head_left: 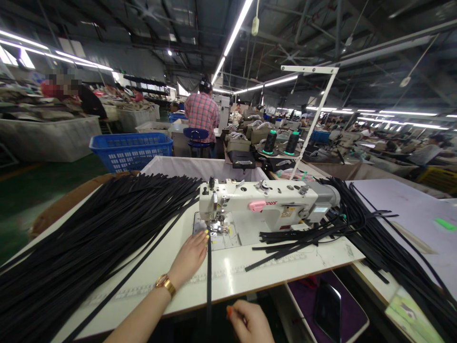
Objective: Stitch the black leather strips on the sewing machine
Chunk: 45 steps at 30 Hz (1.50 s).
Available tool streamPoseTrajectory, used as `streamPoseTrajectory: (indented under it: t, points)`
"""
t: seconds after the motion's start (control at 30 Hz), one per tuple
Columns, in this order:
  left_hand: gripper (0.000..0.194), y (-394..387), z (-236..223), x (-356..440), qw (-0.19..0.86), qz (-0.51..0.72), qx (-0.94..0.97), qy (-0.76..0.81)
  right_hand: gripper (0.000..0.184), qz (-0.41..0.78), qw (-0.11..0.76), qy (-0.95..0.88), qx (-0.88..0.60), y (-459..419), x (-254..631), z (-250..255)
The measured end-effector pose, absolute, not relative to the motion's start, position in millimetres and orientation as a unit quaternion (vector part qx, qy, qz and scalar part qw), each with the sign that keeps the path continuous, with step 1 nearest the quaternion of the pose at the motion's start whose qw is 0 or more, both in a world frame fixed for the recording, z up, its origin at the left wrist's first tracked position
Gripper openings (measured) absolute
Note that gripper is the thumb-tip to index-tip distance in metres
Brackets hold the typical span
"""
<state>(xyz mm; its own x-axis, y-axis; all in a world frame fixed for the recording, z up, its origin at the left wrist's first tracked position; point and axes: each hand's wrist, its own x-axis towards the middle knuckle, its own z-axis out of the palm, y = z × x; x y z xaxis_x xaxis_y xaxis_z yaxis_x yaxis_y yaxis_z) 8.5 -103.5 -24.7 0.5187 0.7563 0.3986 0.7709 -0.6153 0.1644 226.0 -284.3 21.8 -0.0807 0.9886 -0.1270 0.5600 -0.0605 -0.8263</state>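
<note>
A white sewing machine (235, 194) stands on the pale table. From its presser foot a narrow black strap (209, 281) runs toward me and hangs over the table's front edge. My left hand (189, 255), with a gold watch at the wrist, lies beside the strap; its fingertips press the strap's far end close to the needle. Below the table edge, to the right of the hanging strap, is my right hand (252, 323). Its fingers are curled in, thumb near the forefinger, and whatever is between them is hidden.
A large bundle of black straps (82, 233) covers the table's left side. More straps (296, 240) lie at the right under the machine. Two black thread cones (270, 142) stand behind. A phone (327, 309) rests on a purple shelf at lower right. One person (202, 112) sits ahead.
</note>
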Motion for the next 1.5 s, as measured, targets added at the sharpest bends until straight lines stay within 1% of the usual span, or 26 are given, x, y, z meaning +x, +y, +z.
streamPoseTrajectory:
  t: [0.07, 0.13, 0.23, 0.33, 0.47, 1.07, 1.5]
  points:
    - [0.040, -103.0, -24.7, 8.5, 0.016, -0.221, -0.872, -0.437, 0.029, 0.259, 0.284, -0.666, -0.640, -257.9, 231.9, 20.0]
    - [0.040, -102.9, -23.9, 8.8, 0.015, -0.222, -0.871, -0.438, 0.018, 0.172, 0.291, -0.691, -0.639, -232.9, 236.2, 19.1]
    - [0.040, -103.5, -21.5, 9.6, 0.012, -0.223, -0.870, -0.440, 0.014, 0.095, 0.280, -0.722, -0.626, -204.7, 238.3, 13.3]
    - [0.039, -104.5, -19.6, 10.3, 0.009, -0.220, -0.870, -0.441, 0.013, 0.055, 0.252, -0.747, -0.613, -192.7, 236.9, 2.8]
    - [0.040, -104.6, -19.8, 10.3, -0.001, -0.224, -0.868, -0.443, 0.015, 0.042, 0.243, -0.753, -0.610, -193.3, 236.4, -5.2]
    - [0.040, -103.5, -23.4, 9.9, 0.012, -0.224, -0.868, -0.443, 0.017, 0.015, 0.244, -0.758, -0.605, -195.2, 236.6, -1.5]
    - [0.040, -103.6, -21.4, 9.5, -0.010, -0.234, -0.865, -0.444, 0.015, 0.029, 0.238, -0.759, -0.605, -196.0, 235.9, 0.6]
